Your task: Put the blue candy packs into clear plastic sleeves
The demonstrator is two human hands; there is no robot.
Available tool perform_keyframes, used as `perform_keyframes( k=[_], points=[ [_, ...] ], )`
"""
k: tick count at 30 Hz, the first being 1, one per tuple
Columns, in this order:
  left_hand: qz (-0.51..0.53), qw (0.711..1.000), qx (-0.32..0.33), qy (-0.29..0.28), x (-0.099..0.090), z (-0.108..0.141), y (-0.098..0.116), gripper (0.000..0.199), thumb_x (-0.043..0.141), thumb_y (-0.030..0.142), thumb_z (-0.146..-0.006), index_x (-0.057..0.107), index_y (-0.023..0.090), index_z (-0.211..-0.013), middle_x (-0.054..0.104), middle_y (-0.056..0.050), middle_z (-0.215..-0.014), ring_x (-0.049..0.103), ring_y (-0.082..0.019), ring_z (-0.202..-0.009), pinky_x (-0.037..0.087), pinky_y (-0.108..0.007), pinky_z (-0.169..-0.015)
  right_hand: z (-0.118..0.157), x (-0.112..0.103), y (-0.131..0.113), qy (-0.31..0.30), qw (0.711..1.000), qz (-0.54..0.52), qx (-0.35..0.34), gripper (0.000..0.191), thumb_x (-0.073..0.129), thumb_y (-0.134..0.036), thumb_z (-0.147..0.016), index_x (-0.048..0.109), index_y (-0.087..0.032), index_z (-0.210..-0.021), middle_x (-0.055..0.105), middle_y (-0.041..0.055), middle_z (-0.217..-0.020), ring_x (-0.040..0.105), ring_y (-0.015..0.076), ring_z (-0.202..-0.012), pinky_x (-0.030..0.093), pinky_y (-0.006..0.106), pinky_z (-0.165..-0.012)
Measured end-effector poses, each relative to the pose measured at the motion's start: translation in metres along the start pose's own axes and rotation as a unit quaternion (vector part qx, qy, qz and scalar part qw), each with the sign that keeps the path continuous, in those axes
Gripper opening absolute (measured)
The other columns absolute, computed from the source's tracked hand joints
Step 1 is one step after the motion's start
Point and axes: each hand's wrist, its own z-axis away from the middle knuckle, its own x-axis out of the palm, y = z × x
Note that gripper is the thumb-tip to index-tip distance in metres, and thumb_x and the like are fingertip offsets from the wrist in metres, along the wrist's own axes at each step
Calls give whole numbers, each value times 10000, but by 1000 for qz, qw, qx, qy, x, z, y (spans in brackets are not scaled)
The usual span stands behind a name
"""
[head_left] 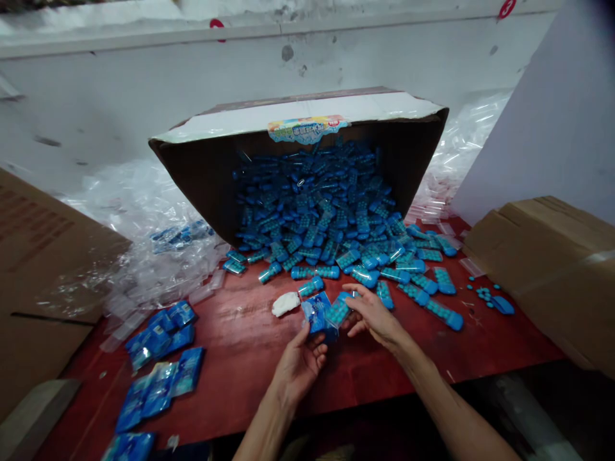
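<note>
My left hand (298, 363) pinches a blue printed packet (316, 311) between thumb and fingers. In my right hand (376, 317), the fingertips grip a small clear case (339, 310) of teal beads, its near end against the packet's right edge. Whether the case's end sits inside the packet, I cannot tell. A crumpled white wad (286, 304) lies just left of the packet. Behind my hands, a blue-capped case (311, 286) lies at the front of a large pile of similar cases (331, 205), spilling from a tipped carton.
The open carton (206, 173) lies on its side on the red table (240, 358). Filled blue packets (158, 390) lie at left. Clear plastic sleeves (148, 250) heap behind them. Loose teal beads (484, 294) lie at right, beside a brown box (542, 269).
</note>
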Motion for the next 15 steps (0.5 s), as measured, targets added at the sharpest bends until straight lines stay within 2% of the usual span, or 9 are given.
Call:
perform_keyframes(
  k=[5,11,15],
  points=[
    [-38,997,71,-1,0,2,-2,177,581,299,-713,539,127,-709,612,-30,-552,557,-103,-429,414,-182,-390,2,2,0,28,1000,11,-10,352,540,-279,-694,455,-197,-1026,558,-49,-632,587,101,-468,475,180,-321],
    [-44,996,80,6,-1,5,-2,169,588,300,-704,543,137,-695,610,-20,-542,555,-100,-431,414,-183,-404,5,0,10,22,999,31,-25,361,554,-315,-677,427,-198,-993,546,-64,-619,570,93,-440,460,174,-312],
    [-85,990,116,-12,-2,6,-4,203,620,323,-667,552,137,-707,619,-26,-558,558,-108,-447,404,-191,-414,6,0,11,24,999,26,-32,361,557,-300,-667,409,-197,-980,550,-60,-639,590,104,-479,473,179,-333]
  ],
)
